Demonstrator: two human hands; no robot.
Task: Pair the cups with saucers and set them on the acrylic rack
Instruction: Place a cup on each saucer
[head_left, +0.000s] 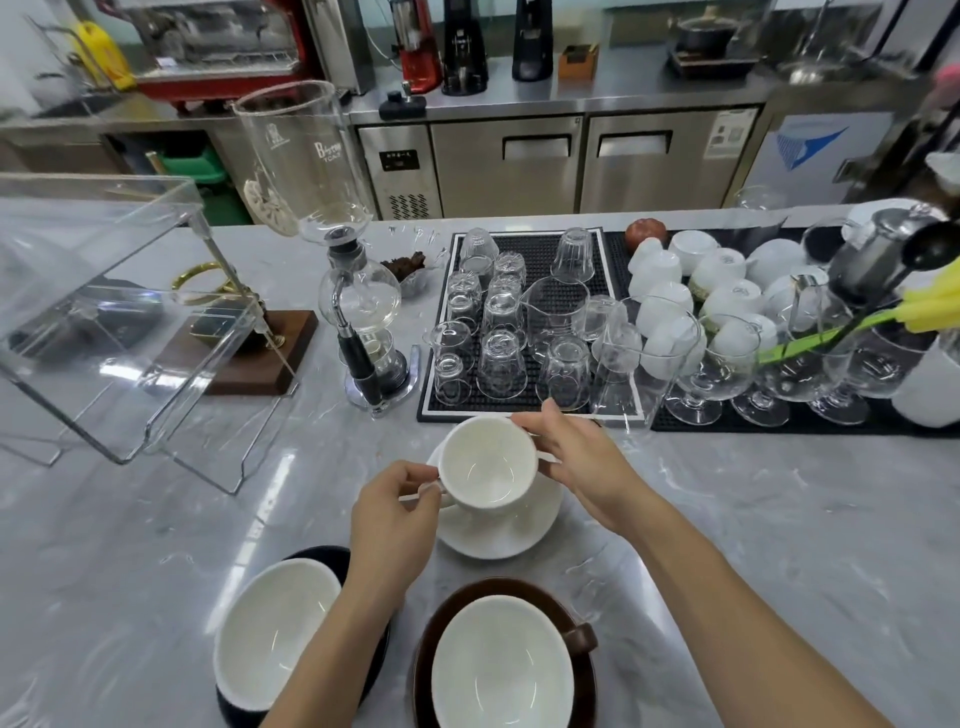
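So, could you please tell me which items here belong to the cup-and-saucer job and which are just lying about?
Belongs to the job:
white cup held by both hands, left, right
white saucer
brown cup and saucer
black cup and saucer
acrylic rack

Lying about:
siphon coffee maker
upturned glasses
stemmed glasses

brown saucer (427, 654) cropped, perhaps black saucer (332, 558) too

Café bar, espresso machine (218, 49), grinders (464, 47)

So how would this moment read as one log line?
step: pairing | both hands on white cup | over white saucer | acrylic rack: empty
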